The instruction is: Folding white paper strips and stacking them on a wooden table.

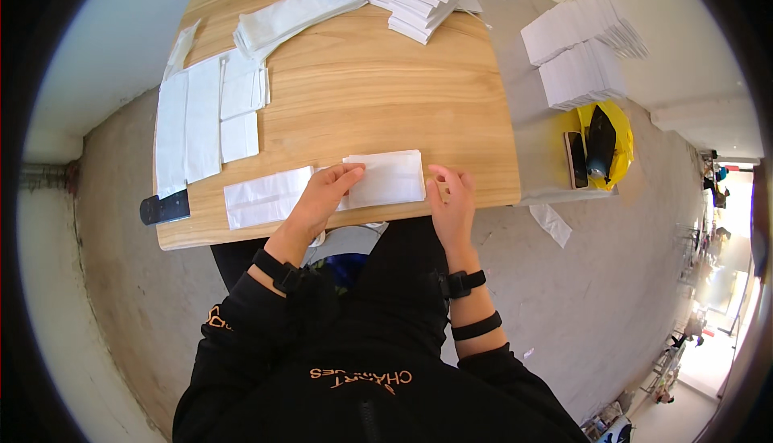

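White packet (pixel 394 179), seemingly pinched by left hand (pixel 324 195), lies beside flat sleeve (pixel 264 200), right hand (pixel 454 205) loosely curled

Small workshop, apparently: grey concrete-like floor (pixel 547 282), plain pale walls (pixel 88 64), wooden worktable (pixel 386 105) with stacked white packets (pixel 390 179).

On the table (pixel 378 105), a packet (pixel 388 179) lies near the front edge, the left hand (pixel 328 191) at its left end, the right hand (pixel 453 197) just right of it. A sleeve (pixel 266 200) lies left of the packet. Bags (pixel 201 125) lie farther left, a device (pixel 167 208) before them. At the back, strips (pixel 294 22) lie left of a pile (pixel 420 4). Right of the table, stacks (pixel 580 52) lie behind a phone (pixel 576 159) and a pouch (pixel 622 143).
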`<state>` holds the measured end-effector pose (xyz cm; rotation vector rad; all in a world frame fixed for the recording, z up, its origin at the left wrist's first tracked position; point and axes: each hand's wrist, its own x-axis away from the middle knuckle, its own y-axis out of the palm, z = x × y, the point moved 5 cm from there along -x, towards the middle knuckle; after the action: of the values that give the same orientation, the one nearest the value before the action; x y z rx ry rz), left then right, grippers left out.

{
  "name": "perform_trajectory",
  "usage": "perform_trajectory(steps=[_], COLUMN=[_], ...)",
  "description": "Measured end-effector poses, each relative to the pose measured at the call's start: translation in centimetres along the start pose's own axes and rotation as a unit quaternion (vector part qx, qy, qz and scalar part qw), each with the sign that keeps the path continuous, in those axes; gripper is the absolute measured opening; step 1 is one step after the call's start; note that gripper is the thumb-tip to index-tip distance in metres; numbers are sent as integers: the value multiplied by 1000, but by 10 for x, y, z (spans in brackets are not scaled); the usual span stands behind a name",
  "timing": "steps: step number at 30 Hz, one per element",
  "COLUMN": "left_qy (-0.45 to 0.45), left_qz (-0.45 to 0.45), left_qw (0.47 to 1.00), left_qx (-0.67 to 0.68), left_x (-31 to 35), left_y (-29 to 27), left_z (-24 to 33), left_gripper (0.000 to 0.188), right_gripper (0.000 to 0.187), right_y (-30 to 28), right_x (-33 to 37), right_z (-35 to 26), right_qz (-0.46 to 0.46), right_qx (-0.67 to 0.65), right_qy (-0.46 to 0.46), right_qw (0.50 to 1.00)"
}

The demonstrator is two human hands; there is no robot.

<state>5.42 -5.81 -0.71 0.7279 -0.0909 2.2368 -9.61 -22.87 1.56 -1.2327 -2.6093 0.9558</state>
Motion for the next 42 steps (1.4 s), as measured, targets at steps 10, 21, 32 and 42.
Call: perform_trajectory(steps=[10,21,32,42], left_qy=[-41,-32,292,324], left_qz=[17,17,135,32], left_qw=[999,999,824,698], left_qx=[10,19,-466,-637], left_x=[5,3,32,20], left_y=[0,-2,4,38], left_z=[-13,-21,13,-18], left_gripper=[33,33,57,98], right_gripper=[33,31,35,33], right_y=[18,24,24,24], right_x=[-11,-10,-10,-11], right_z=[7,3,9,22], right_qz=[-43,-59,-75,-67], right_qx=[32,47,51,20], right_qy=[-46,-76,-61,-80], right_qw=[997,994,994,994])
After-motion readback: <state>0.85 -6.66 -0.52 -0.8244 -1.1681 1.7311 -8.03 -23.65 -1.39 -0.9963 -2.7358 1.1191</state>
